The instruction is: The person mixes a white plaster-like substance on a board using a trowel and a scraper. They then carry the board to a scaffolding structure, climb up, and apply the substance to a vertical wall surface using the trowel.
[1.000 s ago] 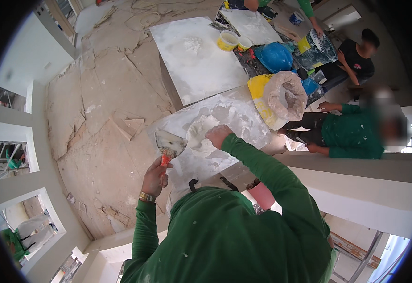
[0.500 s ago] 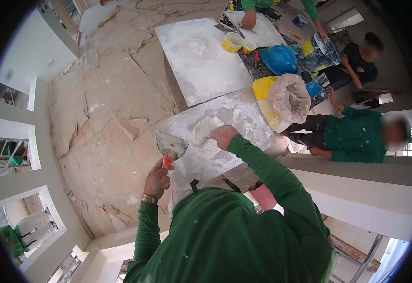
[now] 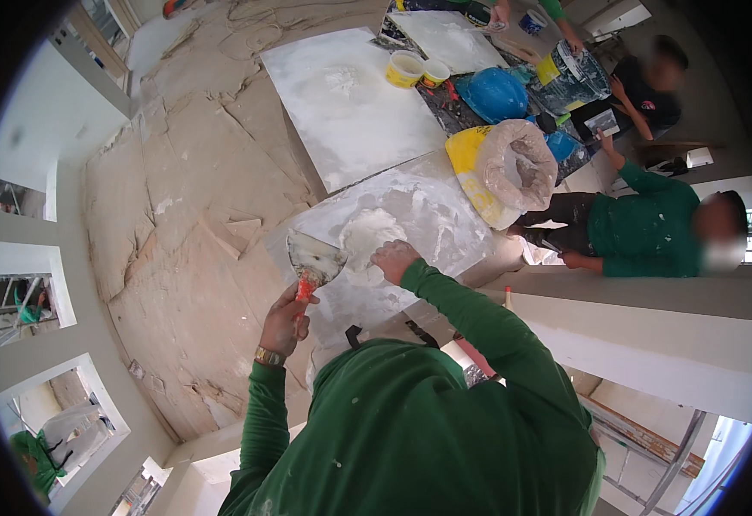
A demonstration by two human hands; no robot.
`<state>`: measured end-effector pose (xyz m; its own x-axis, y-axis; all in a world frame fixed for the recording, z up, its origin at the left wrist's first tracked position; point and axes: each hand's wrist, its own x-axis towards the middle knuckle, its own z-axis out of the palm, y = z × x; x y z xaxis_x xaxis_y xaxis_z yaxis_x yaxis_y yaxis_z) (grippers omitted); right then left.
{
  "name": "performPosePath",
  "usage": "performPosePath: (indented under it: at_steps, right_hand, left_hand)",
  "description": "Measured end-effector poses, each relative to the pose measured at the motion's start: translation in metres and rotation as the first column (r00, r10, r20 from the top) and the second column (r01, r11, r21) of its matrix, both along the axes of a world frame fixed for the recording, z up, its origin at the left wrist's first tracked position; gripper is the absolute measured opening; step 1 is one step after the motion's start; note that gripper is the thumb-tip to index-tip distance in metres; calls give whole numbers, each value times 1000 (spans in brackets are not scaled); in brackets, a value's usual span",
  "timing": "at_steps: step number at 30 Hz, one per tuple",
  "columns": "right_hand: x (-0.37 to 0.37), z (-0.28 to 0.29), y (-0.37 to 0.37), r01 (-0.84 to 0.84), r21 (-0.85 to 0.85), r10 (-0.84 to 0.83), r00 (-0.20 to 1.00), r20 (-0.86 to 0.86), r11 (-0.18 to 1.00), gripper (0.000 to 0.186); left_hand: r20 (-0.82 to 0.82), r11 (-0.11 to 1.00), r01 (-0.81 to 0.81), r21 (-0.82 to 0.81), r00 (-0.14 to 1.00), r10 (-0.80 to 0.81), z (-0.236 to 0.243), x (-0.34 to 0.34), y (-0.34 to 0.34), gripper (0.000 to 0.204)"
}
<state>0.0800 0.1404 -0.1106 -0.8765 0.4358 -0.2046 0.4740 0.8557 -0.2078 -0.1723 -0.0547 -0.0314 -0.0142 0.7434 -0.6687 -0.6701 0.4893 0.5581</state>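
Observation:
My left hand (image 3: pixel 285 320) is wrapped round the red-orange handle of a wide putty knife (image 3: pixel 316 258), whose smeared blade points away from me over the near left side of a board (image 3: pixel 432 202). White powder or compound coats this board, with a low white mound (image 3: pixel 367 236) near its middle. At the mound's near right edge is my right hand (image 3: pixel 395 261), its fingers curled together and pointing down. Whatever those fingers hold, if anything, is hidden. An open yellow-and-white bag (image 3: pixel 466 163) with a rolled-down rim stands on the board's right side.
Beyond lies a second white-dusted board (image 3: pixel 350 129) with a small heap. Yellow tubs (image 3: pixel 404 70), a blue hard hat (image 3: pixel 495 95) and a bucket (image 3: pixel 574 77) stand behind. A co-worker in green (image 3: pixel 647 225) is at right, others farther back. Wrinkled brown sheeting (image 3: pixel 161 206) covers the floor.
My right hand has drawn back toward me, off the mound to its near edge. The putty knife stays in my left hand. The co-worker at right now holds up a pale rectangular thing.

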Motion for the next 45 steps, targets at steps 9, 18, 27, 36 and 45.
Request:
performPosePath:
  at_steps: [9,18,27,36,45]
  right_hand:
    - [-6,1,45,282,199,-209,924,-321,939,23]
    - [2,25,17,261,18,-259,963,-69,965,22]
    - [-4,23,2,193,-77,-188,980,69,978,24]
    - [-15,9,-6,269,-128,-250,956,153,954,23]
    - [3,6,41,589,-292,-629,776,-57,753,27]
  left_hand:
    - [-17,1000,12,-20,1000,-12,12,14,6,46]
    - [5,1000,21,10,1000,-21,3,19,-1,50]
    - [-12,997,63,50,998,-62,12,20,12,51]
    - [-36,995,104,0,994,-104,11,18,5,51]
    - [53,962,265,69,962,-268,-15,26,12,51]
